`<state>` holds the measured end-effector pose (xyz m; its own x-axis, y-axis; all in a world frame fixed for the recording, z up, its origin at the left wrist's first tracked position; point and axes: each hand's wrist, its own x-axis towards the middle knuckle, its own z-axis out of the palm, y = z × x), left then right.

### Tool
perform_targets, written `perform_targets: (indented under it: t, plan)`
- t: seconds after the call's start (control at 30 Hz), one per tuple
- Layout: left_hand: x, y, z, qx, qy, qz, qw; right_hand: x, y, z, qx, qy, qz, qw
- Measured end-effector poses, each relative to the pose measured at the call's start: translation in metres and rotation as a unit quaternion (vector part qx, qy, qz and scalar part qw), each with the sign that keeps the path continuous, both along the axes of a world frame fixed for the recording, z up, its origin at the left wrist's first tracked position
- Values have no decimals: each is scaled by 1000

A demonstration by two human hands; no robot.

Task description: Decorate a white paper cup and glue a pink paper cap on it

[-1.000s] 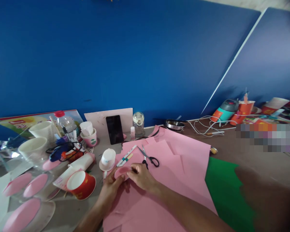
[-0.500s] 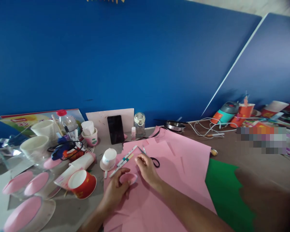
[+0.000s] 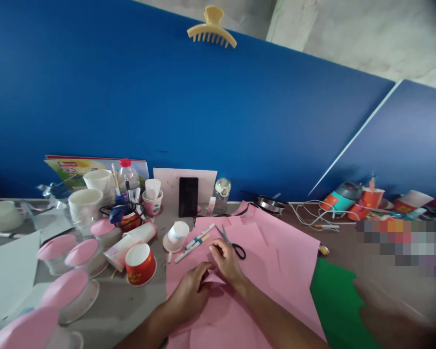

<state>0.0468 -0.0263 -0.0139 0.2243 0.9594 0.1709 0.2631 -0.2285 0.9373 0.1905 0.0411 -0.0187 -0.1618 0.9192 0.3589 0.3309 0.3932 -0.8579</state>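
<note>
My left hand (image 3: pixel 192 291) is closed on a small curved piece of pink paper (image 3: pixel 215 279), pinched between thumb and fingers. Close beside it, my right hand (image 3: pixel 225 261) has its fingers curled together; what they hold, if anything, is too small to make out. Both hands are over large pink paper sheets (image 3: pixel 276 286). Black-handled scissors (image 3: pixel 239 250) lie just beyond my right hand, blades pointing away. Two white markers (image 3: pixel 189 251) rest on the sheets' left part. A small white paper cup (image 3: pixel 178 233) and a red paper cup (image 3: pixel 141 264) stand to the left.
Several cups topped with pink paper (image 3: pixel 67 288) line the left side. Behind stand a bottle with a red cap (image 3: pixel 126 172), a black phone (image 3: pixel 188 196) and a glass jar (image 3: pixel 222 194). Green paper (image 3: pixel 337 300) and white cables (image 3: pixel 312 215) lie right. A blue partition (image 3: pixel 203 106) closes the back.
The head view has shifted, bringing a yellow hair claw into sight on top of the partition. My hands have come closer together, and the pink piece has turned and is more covered by the fingers.
</note>
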Motion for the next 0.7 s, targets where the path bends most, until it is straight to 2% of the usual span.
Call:
perform_targets:
  t: [0.13,0.23,0.53,0.7]
  plan:
    - [0,3,2,-15,5,12,1000,-1,4,1,9,-24,2,1000]
    - [-1,6,2,-34,29,-2,999,-3,8,4,10,-43,13,999]
    - [-2,7,0,-62,88,-1,994,6,21,30,-36,-77,75,994]
    - [-2,9,0,-70,29,15,997,5,23,27,-61,-57,53,995]
